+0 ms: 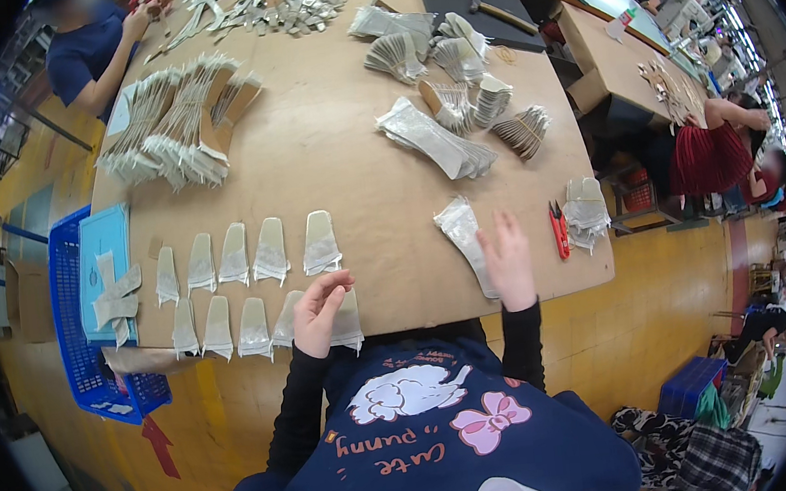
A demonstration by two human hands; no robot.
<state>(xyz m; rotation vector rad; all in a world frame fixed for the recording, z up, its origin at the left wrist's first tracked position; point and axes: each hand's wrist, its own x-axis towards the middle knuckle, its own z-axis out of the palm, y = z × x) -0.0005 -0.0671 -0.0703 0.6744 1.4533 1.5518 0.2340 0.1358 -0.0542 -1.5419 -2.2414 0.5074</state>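
Observation:
Two rows of tapered pieces, pale tan at the top and wrapped in whitish film below, lie on the left half of the table. My left hand [319, 314] hovers at the right end of the near row, its fingers loosely bent and apart, partly hiding an end piece [348, 324]. A longer, waisted piece in the same film [464, 240] lies right of centre. Beside it, over its right edge, is my right hand [508, 258], fingers stretched out; whether it touches the piece is unclear. Red-handled thread snips [559, 229] rest further right.
Film-wrapped bundles [435, 137] and a large fanned pile [183, 124] occupy the far table. A hammer [502, 17] lies on a black board [464, 2]. Beside the snips sits a small stack [586, 211]. A blue basket [73, 314] hangs by the left edge. A person [86, 53] works far left.

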